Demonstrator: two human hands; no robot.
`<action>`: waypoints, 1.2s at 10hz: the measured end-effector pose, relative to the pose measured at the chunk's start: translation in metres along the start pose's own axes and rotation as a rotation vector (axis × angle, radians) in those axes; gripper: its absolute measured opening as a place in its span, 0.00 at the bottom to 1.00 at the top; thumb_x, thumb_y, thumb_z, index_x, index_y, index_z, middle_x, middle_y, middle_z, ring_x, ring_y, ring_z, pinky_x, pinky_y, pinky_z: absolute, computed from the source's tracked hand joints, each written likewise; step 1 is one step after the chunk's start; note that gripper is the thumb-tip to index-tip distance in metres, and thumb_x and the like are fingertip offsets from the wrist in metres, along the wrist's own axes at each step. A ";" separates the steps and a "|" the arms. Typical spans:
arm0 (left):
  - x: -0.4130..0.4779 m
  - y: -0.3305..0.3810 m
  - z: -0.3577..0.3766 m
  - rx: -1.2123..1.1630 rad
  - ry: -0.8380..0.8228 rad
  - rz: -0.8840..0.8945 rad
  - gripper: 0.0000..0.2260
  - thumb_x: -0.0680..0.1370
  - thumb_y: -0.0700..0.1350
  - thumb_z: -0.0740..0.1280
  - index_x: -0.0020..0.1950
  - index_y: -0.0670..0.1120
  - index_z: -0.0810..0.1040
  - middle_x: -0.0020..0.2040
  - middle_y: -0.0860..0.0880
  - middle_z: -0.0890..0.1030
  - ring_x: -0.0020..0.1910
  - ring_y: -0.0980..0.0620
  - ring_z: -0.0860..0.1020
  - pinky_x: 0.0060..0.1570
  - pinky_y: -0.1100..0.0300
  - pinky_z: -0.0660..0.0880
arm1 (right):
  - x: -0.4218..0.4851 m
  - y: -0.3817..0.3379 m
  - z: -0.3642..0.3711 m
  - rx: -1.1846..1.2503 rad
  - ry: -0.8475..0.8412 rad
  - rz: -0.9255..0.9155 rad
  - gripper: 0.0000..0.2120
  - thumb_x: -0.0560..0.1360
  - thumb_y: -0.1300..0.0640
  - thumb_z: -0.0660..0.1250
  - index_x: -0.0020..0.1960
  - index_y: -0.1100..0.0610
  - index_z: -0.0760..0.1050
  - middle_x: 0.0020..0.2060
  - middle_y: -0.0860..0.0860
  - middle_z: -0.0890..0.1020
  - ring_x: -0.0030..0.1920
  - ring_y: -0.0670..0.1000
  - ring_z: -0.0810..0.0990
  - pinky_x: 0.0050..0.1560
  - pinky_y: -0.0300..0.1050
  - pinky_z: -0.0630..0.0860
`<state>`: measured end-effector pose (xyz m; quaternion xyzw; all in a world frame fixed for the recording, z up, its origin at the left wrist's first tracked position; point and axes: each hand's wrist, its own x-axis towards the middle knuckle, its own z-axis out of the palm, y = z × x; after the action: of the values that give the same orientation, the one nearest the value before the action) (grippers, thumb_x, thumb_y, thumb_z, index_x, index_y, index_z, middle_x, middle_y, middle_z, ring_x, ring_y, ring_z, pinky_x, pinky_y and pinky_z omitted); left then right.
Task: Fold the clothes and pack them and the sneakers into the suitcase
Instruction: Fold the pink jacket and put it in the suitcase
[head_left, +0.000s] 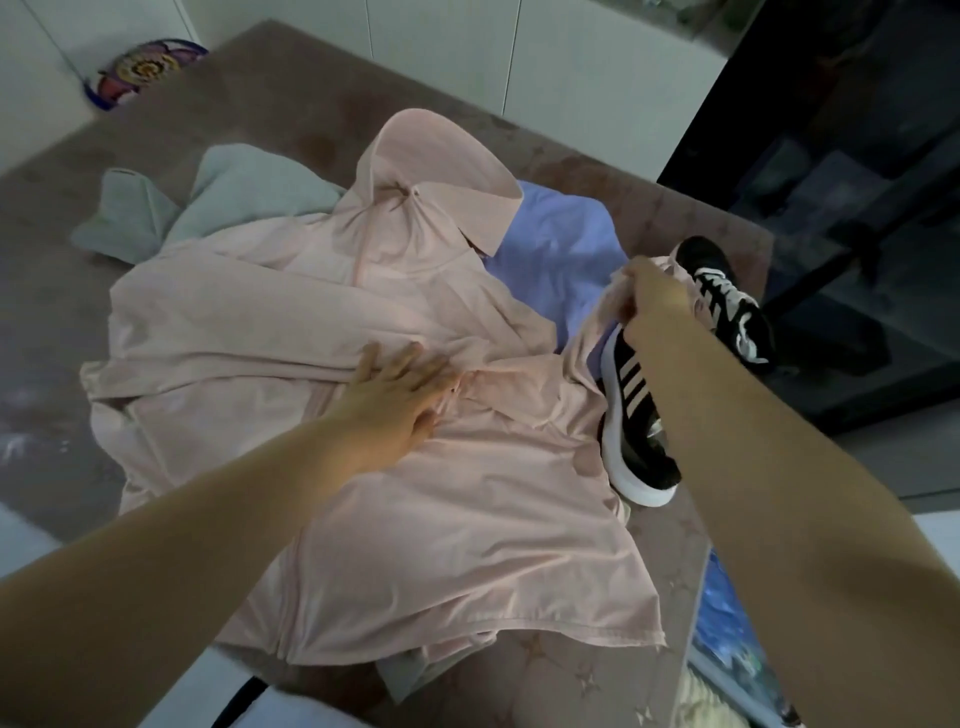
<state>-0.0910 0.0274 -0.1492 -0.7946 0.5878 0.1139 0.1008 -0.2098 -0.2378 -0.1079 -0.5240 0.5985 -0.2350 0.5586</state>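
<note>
Under the pink jacket (415, 519) — left hand (395, 400) flat on it, right hand (654, 306) pinching its edge — one sneaker (628, 415) lies half-hidden.

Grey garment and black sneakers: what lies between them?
Head view: the pink hooded jacket and a lavender garment lie between the grey garment and sneakers.

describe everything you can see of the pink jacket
The pink jacket is thin, smooth, slightly shiny fabric with a hood and what looks like a front zip. It lies spread out, crumpled and unfolded, on the brown cover, partly covering a blue garment and a grey garment. The left hand presses flat on its middle. The right hand grips a bunched part of it, lifted above a black sneaker.
</note>
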 end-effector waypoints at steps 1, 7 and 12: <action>0.006 -0.001 -0.005 -0.161 -0.046 0.009 0.23 0.80 0.57 0.50 0.75 0.56 0.56 0.77 0.55 0.53 0.76 0.52 0.47 0.72 0.45 0.42 | -0.011 -0.043 -0.020 0.360 -0.025 -0.070 0.12 0.71 0.61 0.65 0.31 0.54 0.66 0.19 0.44 0.71 0.23 0.44 0.69 0.26 0.36 0.67; -0.058 -0.125 -0.018 -1.262 0.617 -0.311 0.18 0.76 0.33 0.65 0.63 0.48 0.68 0.51 0.51 0.75 0.51 0.53 0.73 0.57 0.61 0.68 | -0.152 0.097 0.040 -0.873 -0.759 -0.922 0.12 0.65 0.66 0.60 0.46 0.62 0.78 0.50 0.58 0.78 0.53 0.61 0.77 0.57 0.47 0.69; 0.040 -0.027 -0.040 -0.524 0.228 -0.252 0.17 0.75 0.42 0.67 0.63 0.40 0.73 0.59 0.39 0.77 0.58 0.40 0.74 0.55 0.55 0.68 | -0.089 0.060 0.030 -1.570 -0.207 -0.856 0.23 0.76 0.62 0.59 0.69 0.48 0.65 0.64 0.52 0.73 0.66 0.57 0.65 0.67 0.52 0.54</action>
<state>-0.0515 -0.0135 -0.1221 -0.8677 0.4429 0.1582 -0.1609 -0.2196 -0.1293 -0.1309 -0.9515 0.2867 0.1020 -0.0445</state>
